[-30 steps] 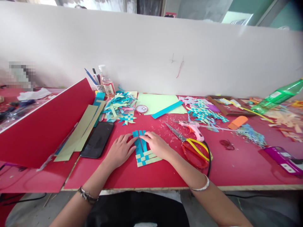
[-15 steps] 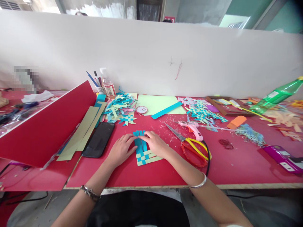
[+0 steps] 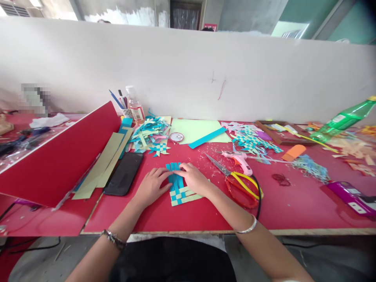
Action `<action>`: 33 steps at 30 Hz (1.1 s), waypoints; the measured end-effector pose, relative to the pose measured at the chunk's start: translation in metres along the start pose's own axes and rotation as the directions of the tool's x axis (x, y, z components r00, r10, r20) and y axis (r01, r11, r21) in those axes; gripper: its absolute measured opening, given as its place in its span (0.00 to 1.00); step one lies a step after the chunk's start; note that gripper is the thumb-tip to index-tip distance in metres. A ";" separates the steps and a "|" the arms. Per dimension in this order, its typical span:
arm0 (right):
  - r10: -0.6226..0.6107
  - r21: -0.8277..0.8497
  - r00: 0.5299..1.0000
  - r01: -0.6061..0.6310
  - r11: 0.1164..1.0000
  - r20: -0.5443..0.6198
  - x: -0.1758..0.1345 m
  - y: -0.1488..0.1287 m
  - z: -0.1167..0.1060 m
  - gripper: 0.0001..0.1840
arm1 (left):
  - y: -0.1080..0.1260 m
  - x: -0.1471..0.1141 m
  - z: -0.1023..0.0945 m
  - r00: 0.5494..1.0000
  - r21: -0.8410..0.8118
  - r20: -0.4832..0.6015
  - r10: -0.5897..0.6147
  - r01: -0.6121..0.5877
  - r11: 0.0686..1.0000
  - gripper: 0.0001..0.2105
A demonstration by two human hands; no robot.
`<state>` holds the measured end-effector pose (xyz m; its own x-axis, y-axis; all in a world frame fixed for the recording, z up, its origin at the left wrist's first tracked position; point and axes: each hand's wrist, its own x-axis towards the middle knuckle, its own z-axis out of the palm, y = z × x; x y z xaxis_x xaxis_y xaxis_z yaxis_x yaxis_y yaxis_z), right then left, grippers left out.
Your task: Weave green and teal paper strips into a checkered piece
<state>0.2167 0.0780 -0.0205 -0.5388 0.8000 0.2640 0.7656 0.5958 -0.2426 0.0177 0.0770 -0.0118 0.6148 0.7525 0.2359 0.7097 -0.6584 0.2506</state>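
Observation:
Flat on the red table in front of me lies a partly woven piece of paper strips (image 3: 177,197), a blue and pale-green check at its near end. Loose blue paper strips (image 3: 176,182) run away from the check, and pale strips stick out rightward under my right wrist. My left hand (image 3: 153,185) is at the left edge of the blue strips, its fingertips closed on them. From the other side my right hand (image 3: 193,178) pinches near their far ends, thumb almost touching the left index finger. The exact grip under the fingertips is partly hidden.
Right of my hands lie scissors (image 3: 239,182) and a pink glue gun (image 3: 239,159) with its cable. A black phone (image 3: 123,174) and pale paper strips (image 3: 101,162) are at left, beside a red board (image 3: 64,152). Cut-strip piles (image 3: 148,133) sit behind.
Both hands stay at the blue strips, with only slight finger movement; the strips' far ends have shifted a little. The whole view has moved slightly.

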 end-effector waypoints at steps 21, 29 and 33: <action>-0.007 0.132 1.000 0.011 0.991 -0.029 0.000 0.004 0.002 0.24 | 0.005 -0.007 -0.006 0.976 -0.111 0.001 0.219 -0.217 0.970 0.17; -0.002 0.151 1.000 0.005 0.989 -0.015 0.000 0.006 0.001 0.26 | 0.006 -0.006 -0.006 0.969 -0.104 -0.021 0.245 -0.246 0.964 0.16; 0.003 0.150 1.000 -0.002 0.989 -0.007 0.001 0.005 0.001 0.25 | 0.006 -0.007 -0.007 0.967 -0.092 -0.012 0.253 -0.253 0.963 0.16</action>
<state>0.2200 0.0818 -0.0221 -0.5343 0.8011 0.2696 0.7053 0.5983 -0.3802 0.0154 0.0677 -0.0050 0.7703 0.5610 0.3033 0.4960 -0.8259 0.2680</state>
